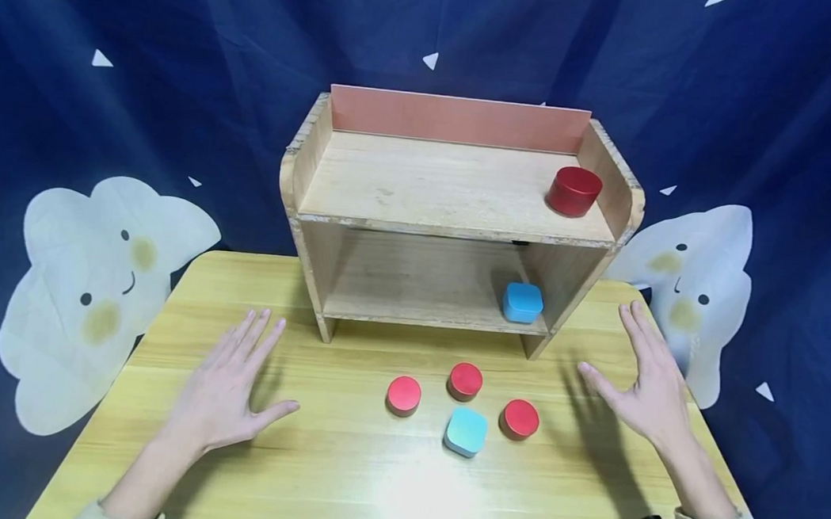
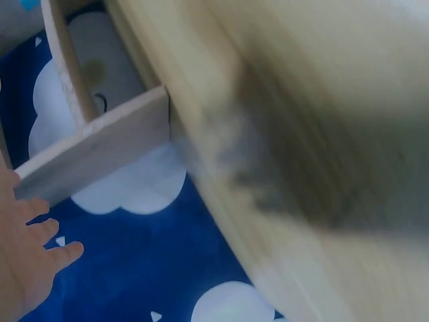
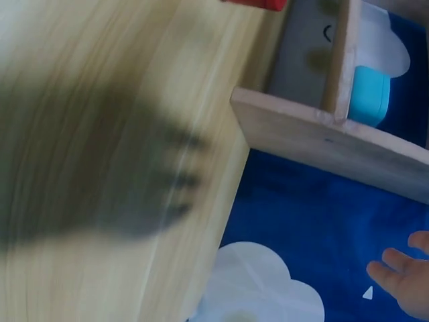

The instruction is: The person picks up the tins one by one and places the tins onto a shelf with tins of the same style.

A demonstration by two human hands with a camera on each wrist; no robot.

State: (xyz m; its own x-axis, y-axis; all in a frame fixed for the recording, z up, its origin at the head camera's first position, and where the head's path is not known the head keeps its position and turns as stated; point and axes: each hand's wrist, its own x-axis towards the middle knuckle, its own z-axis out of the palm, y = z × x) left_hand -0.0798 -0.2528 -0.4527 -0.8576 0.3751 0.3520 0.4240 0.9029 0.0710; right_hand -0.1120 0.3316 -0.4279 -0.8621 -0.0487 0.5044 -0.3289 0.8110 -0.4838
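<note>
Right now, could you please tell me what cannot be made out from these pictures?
Left wrist view: left hand, cut off by the left edge; blue piece, cut off by the top edge.
Right wrist view: right hand, cut off by the right edge; red piece, cut off by the top edge.
Head view: dark spot under the upper shelf, too small to identify; left cuff, cut off by the bottom edge.

On the yellow wood table (image 1: 331, 477) sit three small red boxes (image 1: 403, 396) (image 1: 465, 382) (image 1: 520, 420), a light blue box (image 1: 465, 432) and a wooden shelf (image 1: 420, 184). The shelf has a big red box (image 1: 574, 192) up top and a blue box (image 1: 523, 303) down low.
</note>
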